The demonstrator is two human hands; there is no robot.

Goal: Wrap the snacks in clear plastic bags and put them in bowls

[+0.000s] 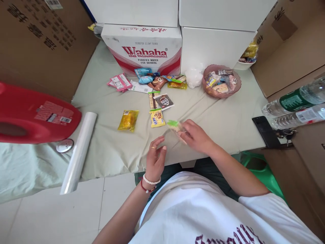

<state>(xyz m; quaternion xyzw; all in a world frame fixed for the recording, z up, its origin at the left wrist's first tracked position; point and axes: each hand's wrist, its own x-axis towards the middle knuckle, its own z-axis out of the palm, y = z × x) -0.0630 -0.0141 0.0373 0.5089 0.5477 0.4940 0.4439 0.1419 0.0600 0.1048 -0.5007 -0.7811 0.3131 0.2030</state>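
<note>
The table is covered by a creased, pale green cloth (109,149), backed by white boxes (210,45) and a water carton (144,42). Brown cardboard (45,44) is stood at either side. A snack packet (173,124) (green at one end, slightly blurred) is gripped by the right hand (195,136) near the table's front edge; the left hand (155,157), held just beside it, is empty, its fingers loosely bent. Farther back, wrapped snacks (157,117) are scattered, and a pink bowl (207,89) is filled with more. Below, pale floor tiles (122,196) are seen.
</note>
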